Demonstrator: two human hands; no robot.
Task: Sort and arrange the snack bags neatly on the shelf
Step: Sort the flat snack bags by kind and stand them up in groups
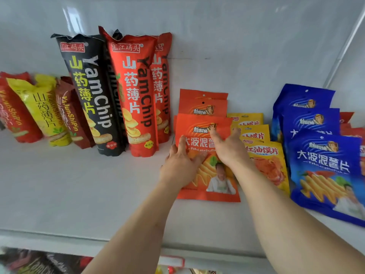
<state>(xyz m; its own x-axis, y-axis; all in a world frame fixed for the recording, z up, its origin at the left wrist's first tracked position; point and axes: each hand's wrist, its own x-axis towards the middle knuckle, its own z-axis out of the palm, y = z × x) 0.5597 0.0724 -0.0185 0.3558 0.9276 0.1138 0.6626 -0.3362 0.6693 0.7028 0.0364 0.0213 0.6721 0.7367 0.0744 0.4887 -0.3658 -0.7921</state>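
Note:
An orange snack bag [207, 123] lies front-most in a short row of orange bags on the white shelf [79, 184]. My left hand [180, 163] rests flat on its left side, fingers spread. Pressing its upper right part is my right hand [229, 147], fingers also apart. Neither hand grips the bag; both lie on top of it. Two more orange bags [203, 99] stand behind it. Yellow bags [264, 155] overlap to the right, then blue bags [324, 161].
Tall YamChip bags, black [92, 91] and red [136, 91], lean on the back wall. Smaller red, yellow and brown bags [39, 109] lean at far left. Red bags [347, 123] peek out behind the blue ones. A lower shelf [39, 262] holds more packets.

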